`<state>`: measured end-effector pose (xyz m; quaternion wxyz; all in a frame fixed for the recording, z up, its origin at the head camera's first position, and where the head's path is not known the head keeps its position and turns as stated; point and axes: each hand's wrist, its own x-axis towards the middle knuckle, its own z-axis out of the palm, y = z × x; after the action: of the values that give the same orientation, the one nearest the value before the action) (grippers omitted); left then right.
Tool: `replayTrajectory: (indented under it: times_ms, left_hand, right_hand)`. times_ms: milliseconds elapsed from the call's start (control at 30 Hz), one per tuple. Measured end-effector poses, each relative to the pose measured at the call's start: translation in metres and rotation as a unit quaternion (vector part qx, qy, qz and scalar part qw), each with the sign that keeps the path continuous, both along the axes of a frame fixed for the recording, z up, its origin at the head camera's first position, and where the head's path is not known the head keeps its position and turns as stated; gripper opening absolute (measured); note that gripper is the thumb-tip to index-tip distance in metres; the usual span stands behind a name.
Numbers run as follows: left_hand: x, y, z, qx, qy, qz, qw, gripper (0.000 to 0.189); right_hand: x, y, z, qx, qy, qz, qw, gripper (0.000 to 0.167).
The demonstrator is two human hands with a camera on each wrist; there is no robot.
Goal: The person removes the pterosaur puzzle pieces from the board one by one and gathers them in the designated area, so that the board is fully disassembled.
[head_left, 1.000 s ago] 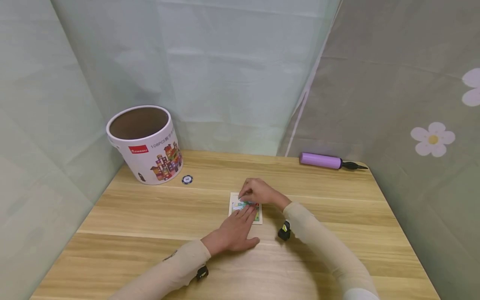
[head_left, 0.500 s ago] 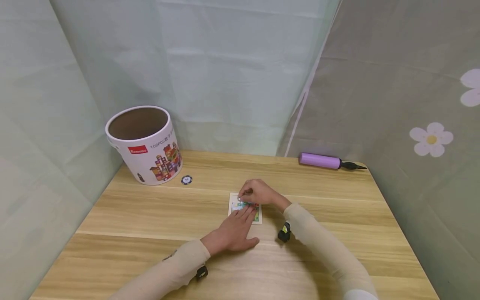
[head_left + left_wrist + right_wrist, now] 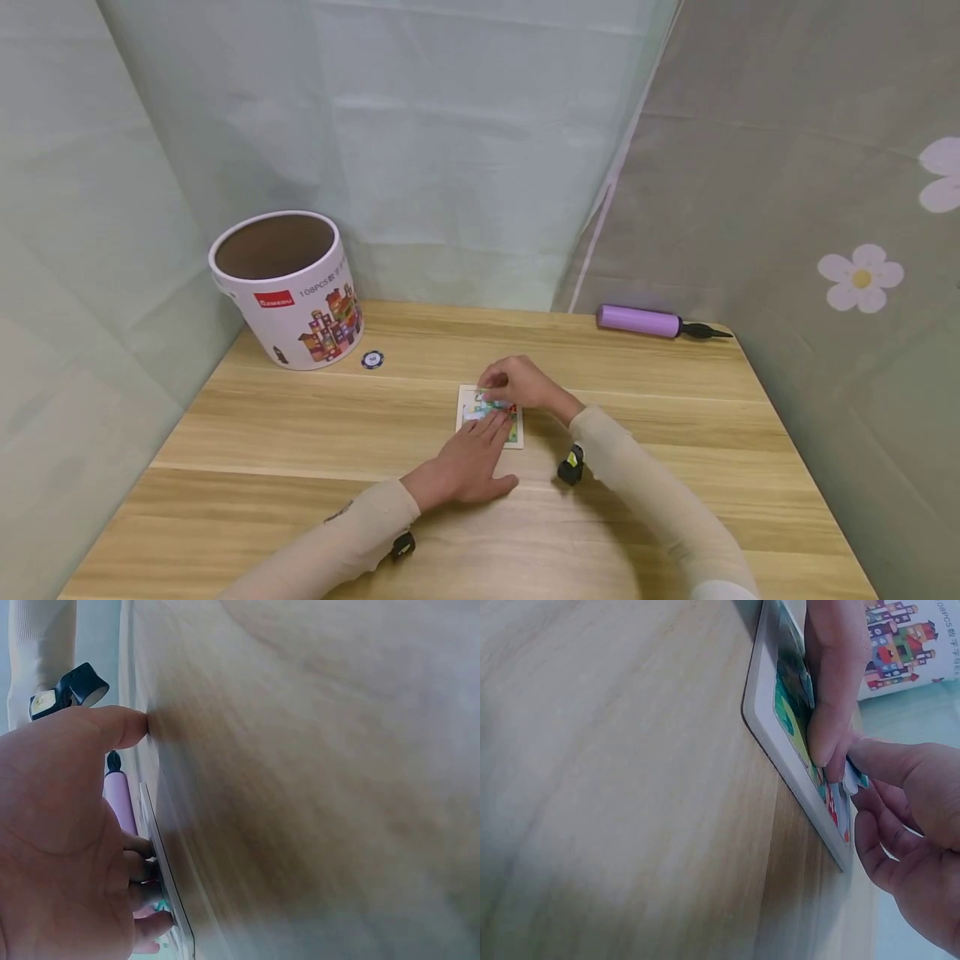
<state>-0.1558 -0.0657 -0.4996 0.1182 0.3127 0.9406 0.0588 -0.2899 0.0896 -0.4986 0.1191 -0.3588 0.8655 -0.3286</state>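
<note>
A small jigsaw puzzle board [image 3: 461,417] with a pale rim and a colourful picture lies flat on the wooden table. My left hand [image 3: 468,462] rests on it with straight fingers, its thumb spread onto the table. Over the board's far part, my right hand [image 3: 525,385] pinches a small puzzle piece [image 3: 855,778] between thumb and fingers. In the right wrist view that piece stands tilted above the picture, close to the left fingertips. The hands cover much of the picture.
A white bucket [image 3: 288,321] with printed building blocks stands at the back left. Beside it lies a poker chip [image 3: 372,359]. A purple hand pump [image 3: 641,321] rests along the back right edge, near the curtain [image 3: 450,167].
My right fingers have shifted slightly at the far side of the board, and more of the coloured picture shows beneath them. The left hand stays in place.
</note>
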Motion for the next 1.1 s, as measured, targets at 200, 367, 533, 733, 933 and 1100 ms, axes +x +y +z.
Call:
replayTrajectory:
  times_ms: [200, 367, 533, 733, 933, 1100]
  left_hand:
    - [-0.001, -0.001, -0.004, 0.005, 0.005, -0.002, 1.0000, 0.089]
    - [-0.001, -0.001, -0.005, 0.008, 0.003, 0.000, 1.0000, 0.089]
    - [0.000, -0.001, -0.001, 0.008, -0.003, 0.002, 1.0000, 0.088]
    - [0.000, 0.001, -0.001, 0.007, 0.000, 0.000, 1.0000, 0.088]
    - [0.000, 0.002, -0.001, 0.000, -0.001, 0.002, 1.0000, 0.088]
    - [0.001, 0.000, -0.002, 0.003, 0.001, 0.005, 1.0000, 0.088]
  right_hand:
    - [0.000, 0.001, 0.001, 0.007, 0.014, 0.004, 0.9999, 0.008]
    - [0.002, 0.000, 0.004, 0.002, 0.018, 0.005, 0.9998, 0.011]
    - [0.003, -0.002, 0.003, 0.002, 0.021, -0.011, 0.9997, 0.012]
    - [0.001, 0.000, 0.003, -0.008, 0.033, -0.021, 0.9992, 0.012]
    - [0.001, 0.017, 0.012, -0.025, 0.042, -0.028, 0.9984, 0.013]
    - [0.001, 0.039, 0.018, -0.026, 0.049, -0.042, 0.9976, 0.011]
